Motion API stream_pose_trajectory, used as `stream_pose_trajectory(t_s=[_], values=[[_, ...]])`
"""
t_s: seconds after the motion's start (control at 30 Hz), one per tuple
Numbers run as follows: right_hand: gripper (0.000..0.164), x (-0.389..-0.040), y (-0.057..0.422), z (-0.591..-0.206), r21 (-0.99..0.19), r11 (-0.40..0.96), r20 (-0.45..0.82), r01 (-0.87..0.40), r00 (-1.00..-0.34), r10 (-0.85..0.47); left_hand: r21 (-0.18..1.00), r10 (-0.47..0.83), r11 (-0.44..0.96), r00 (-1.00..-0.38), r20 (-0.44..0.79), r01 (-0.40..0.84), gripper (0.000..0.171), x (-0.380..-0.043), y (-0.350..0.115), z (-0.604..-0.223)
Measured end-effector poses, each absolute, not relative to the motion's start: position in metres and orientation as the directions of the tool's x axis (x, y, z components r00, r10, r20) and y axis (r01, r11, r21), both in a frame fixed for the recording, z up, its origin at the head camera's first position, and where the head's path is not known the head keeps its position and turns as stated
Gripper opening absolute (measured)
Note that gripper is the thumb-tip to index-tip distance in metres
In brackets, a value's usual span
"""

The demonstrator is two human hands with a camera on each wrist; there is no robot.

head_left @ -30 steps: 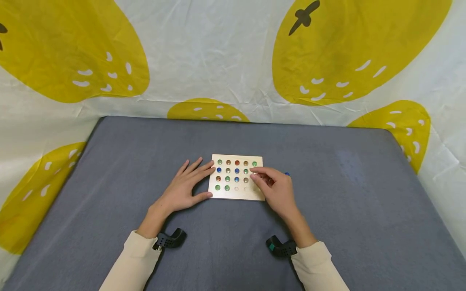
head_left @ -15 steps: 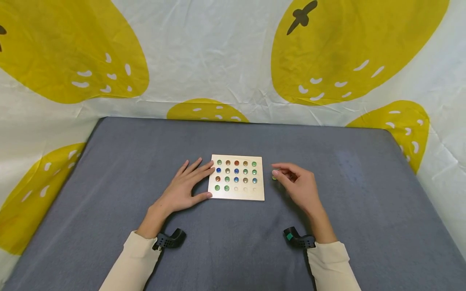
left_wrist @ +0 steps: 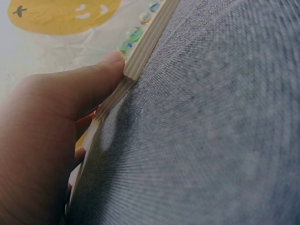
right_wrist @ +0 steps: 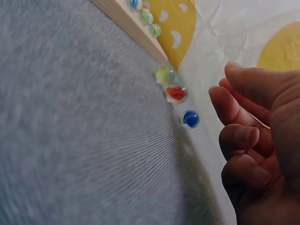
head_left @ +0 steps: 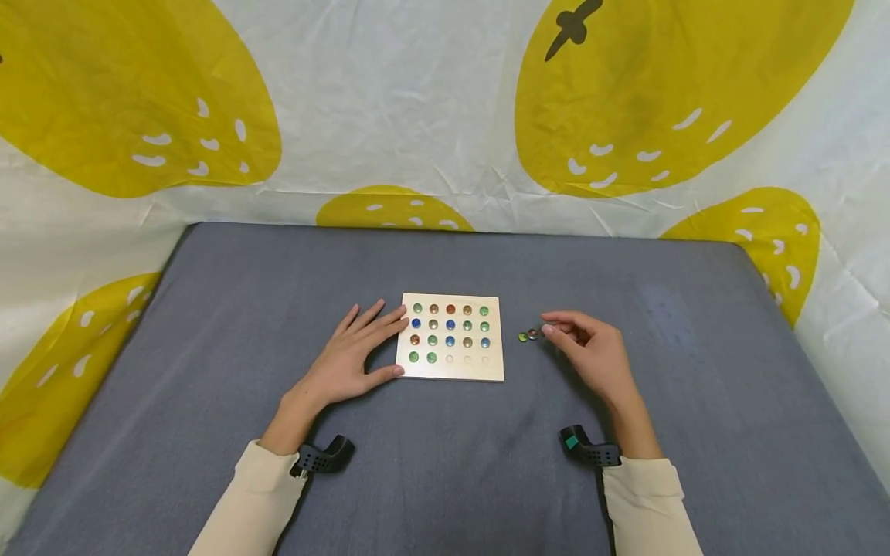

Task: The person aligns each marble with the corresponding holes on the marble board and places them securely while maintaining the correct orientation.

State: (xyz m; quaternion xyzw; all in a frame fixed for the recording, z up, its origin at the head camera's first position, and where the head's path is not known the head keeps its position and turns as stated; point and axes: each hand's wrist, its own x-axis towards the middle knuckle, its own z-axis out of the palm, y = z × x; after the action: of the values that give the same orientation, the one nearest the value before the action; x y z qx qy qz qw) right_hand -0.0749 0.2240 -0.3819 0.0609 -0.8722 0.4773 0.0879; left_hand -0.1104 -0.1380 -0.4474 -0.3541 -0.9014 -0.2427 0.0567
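Note:
My left hand (head_left: pixel 354 355) lies with straight fingers along the left side of a pale wooden board (head_left: pixel 452 371), its thumb touching the front left corner. Glass marbles (head_left: pixel 450 325) in green, blue, red and amber sit in the board's round hollows; three hollows at the right of the front row hold none. Right of the board, my right hand (head_left: pixel 594 351) hovers with loosely bent fingers, thumb and index apart and nothing between them. Just by its fingertips are a yellow-green marble (right_wrist: pixel 165 75), a red one (right_wrist: pixel 176 93) and a blue one (right_wrist: pixel 191 119); fingers hide the blue one in the head view.
A grey cloth (head_left: pixel 445 463) covers the table under the board. Behind it hangs a white sheet (head_left: pixel 396 100) with yellow fruit prints. Black wrist cameras (head_left: pixel 589 448) sit at both cuffs.
My right hand has moved right, from over the board's right column to beyond the loose marbles. A blue marble now shows at the third row's right end. My left hand stays put.

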Motion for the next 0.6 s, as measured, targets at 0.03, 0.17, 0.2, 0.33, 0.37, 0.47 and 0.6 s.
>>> stream_pose_trajectory(t_s=[0.03, 0.17, 0.2, 0.33, 0.37, 0.47, 0.6], values=[[0.021, -0.075, 0.224, -0.383, -0.819, 0.543, 0.207, -0.188, -0.978, -0.027, 0.398, 0.611, 0.631, -0.743, 0.274, 0.666, 0.071, -0.11, -0.138, -0.447], [0.022, -0.075, 0.224, -0.388, -0.811, 0.557, 0.181, -0.18, -0.982, -0.053, 0.399, 0.61, 0.633, -0.745, 0.271, 0.663, 0.071, -0.11, -0.138, -0.448], [0.022, -0.075, 0.223, -0.389, -0.811, 0.558, 0.174, -0.177, -0.983, -0.059, 0.399, 0.609, 0.634, -0.745, 0.27, 0.663, 0.071, -0.11, -0.138, -0.448], [0.022, -0.082, 0.229, -0.409, -0.807, 0.565, 0.169, -0.172, -0.984, -0.059, 0.4, 0.611, 0.632, -0.744, 0.269, 0.664, 0.071, -0.11, -0.139, -0.449], [0.023, -0.084, 0.232, -0.415, -0.8, 0.574, 0.173, -0.174, -0.983, -0.057, 0.401, 0.611, 0.631, -0.744, 0.271, 0.664, 0.07, -0.11, -0.139, -0.449], [0.025, -0.091, 0.239, -0.432, -0.782, 0.598, 0.181, -0.177, -0.982, -0.054, 0.405, 0.611, 0.624, -0.741, 0.28, 0.668, 0.07, -0.111, -0.139, -0.449], [0.026, -0.092, 0.238, -0.434, -0.763, 0.62, 0.183, -0.18, -0.981, -0.06, 0.402, 0.611, 0.622, -0.738, 0.287, 0.672, 0.071, -0.112, -0.138, -0.449]])
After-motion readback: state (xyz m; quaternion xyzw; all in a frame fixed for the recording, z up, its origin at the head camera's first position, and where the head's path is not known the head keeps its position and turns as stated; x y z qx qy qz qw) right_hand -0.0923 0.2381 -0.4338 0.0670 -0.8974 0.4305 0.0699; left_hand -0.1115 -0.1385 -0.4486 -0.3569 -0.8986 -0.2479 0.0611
